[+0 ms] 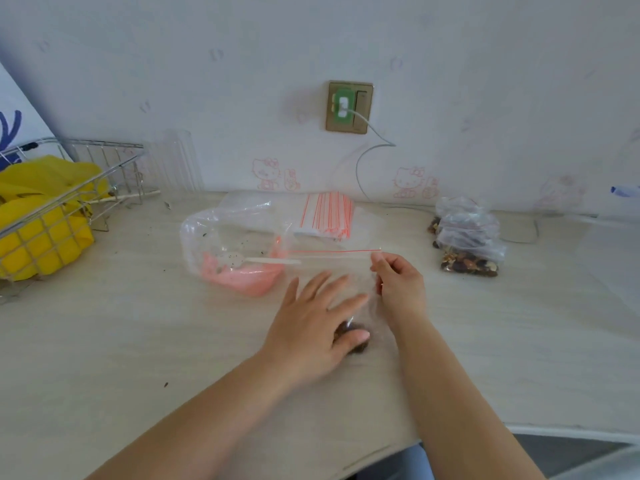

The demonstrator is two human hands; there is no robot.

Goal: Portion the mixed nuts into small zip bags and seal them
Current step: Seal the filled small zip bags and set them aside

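Clear small zip bag with red seal line [341,271] — laid flat on the pale wooden table [138,334].
Pressed by the flat, spread left hand [311,327] over dark mixed nuts [353,336]; its right edge is pinched by the right hand [398,284].

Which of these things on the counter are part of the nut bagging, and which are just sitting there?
In use: zip bag under left hand, right hand pinching its edge; empty bag stack; filled bags; spoon.

Lying about: wire basket, yellow bag, wall socket.
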